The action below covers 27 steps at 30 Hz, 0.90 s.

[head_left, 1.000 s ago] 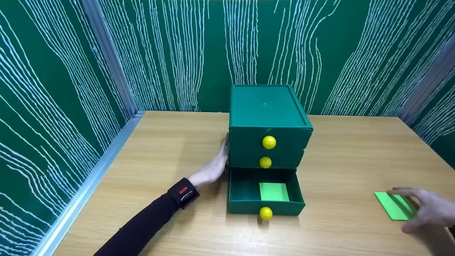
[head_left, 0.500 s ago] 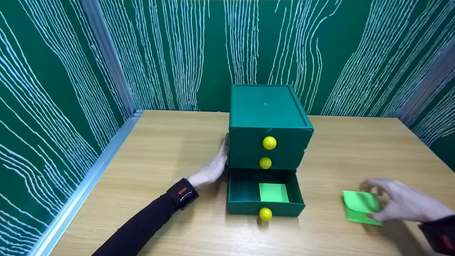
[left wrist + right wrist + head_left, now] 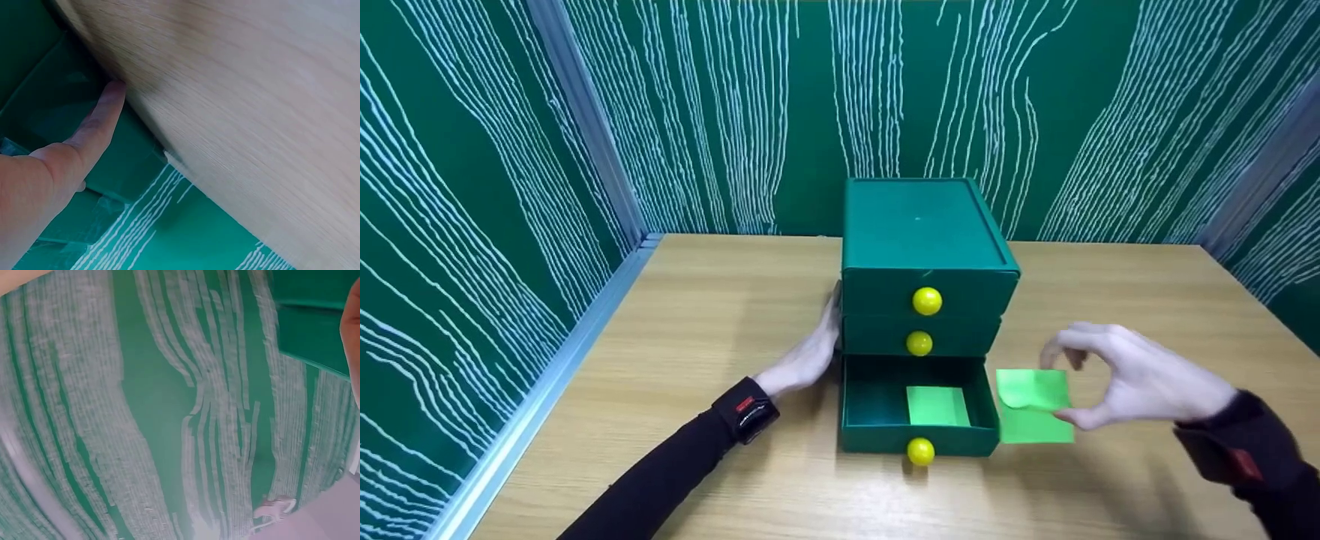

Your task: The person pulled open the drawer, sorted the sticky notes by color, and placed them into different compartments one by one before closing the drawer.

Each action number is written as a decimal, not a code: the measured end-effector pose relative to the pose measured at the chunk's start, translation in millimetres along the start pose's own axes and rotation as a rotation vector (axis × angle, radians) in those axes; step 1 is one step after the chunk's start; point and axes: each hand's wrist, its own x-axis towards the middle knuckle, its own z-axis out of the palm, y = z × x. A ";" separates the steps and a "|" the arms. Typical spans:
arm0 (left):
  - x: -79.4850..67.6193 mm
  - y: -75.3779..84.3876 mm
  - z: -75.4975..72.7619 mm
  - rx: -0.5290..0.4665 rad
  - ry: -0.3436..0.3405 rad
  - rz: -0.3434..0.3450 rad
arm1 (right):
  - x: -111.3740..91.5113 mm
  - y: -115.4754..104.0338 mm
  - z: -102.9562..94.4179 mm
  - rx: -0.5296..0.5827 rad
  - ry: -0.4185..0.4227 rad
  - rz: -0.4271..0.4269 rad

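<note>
In the head view, a green drawer unit (image 3: 926,225) with yellow knobs stands mid-table, its bottom drawer (image 3: 877,439) pulled out. A light green square sticky note pad (image 3: 937,406) lies inside that drawer. My left hand (image 3: 802,360) presses against the unit's left side; in the left wrist view a straight finger (image 3: 101,121) lies along the green side wall, the other fingers mostly hidden. Just right of the open drawer, my right hand (image 3: 1140,375) pinches light green sticky notes (image 3: 1035,424) between thumb and fingers, above the table. Their top sheet bends up.
The wooden table (image 3: 720,300) runs back to a green wall (image 3: 810,112) with wavy white lines. Metal posts (image 3: 585,112) stand at the corners. The upper two drawers (image 3: 877,292) are closed.
My right hand has taken hold of the sticky notes at the table's right, lifted them and carried them left to beside the open drawer. My left hand has stayed in place.
</note>
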 end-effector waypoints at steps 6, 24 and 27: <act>0.0 -1.5 0.6 0.014 -0.002 0.017 | 35.1 -12.5 13.4 0.110 -0.011 -0.084; -0.7 -1.3 0.0 0.029 -0.004 0.051 | 69.8 -35.1 67.7 0.095 -0.016 -0.133; -1.5 -1.6 -0.1 0.032 0.001 0.045 | 71.6 -37.8 76.4 0.074 0.012 -0.096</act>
